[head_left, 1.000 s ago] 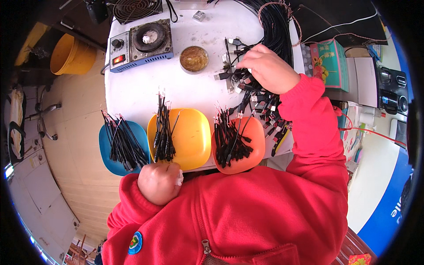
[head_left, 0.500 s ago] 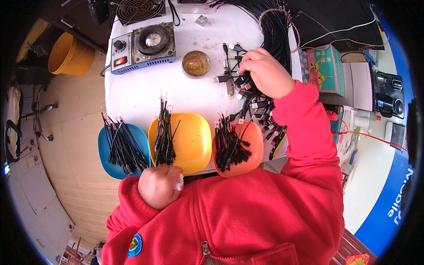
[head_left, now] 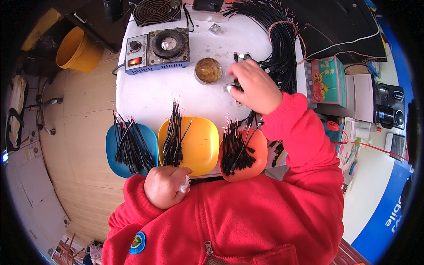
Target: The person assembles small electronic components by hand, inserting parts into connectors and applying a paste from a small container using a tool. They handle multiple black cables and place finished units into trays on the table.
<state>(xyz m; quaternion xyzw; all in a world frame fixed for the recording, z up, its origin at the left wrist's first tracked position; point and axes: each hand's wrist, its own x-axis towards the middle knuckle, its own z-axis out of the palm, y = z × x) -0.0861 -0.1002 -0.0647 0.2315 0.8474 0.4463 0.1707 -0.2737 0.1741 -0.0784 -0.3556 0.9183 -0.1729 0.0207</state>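
Note:
My left hand (head_left: 164,187) is closed around a crumpled white tissue (head_left: 184,184), low in front of my jacket, by the near edge of the yellow tray (head_left: 203,143). My right hand (head_left: 258,88) hovers over a heap of black cables with USB plugs (head_left: 242,56). Its thumb and fingers are apart, with dark plugs visible between and below them; the fingertips are slightly blurred. Short black cables with bare wire ends lie in bundles in the blue tray (head_left: 115,165), the yellow tray and the orange tray (head_left: 260,154).
A solder pot (head_left: 168,45) with a lit red switch stands at the back left, beside a round tin of brown paste (head_left: 208,70). Behind it is a fan (head_left: 157,12). Long black cables (head_left: 282,48) curve along the table's far right, next to a green box (head_left: 329,81).
My right hand has moved left across the plugs toward the round tin, and its thumb now shows. My left hand still holds the tissue. The whole view has shifted slightly.

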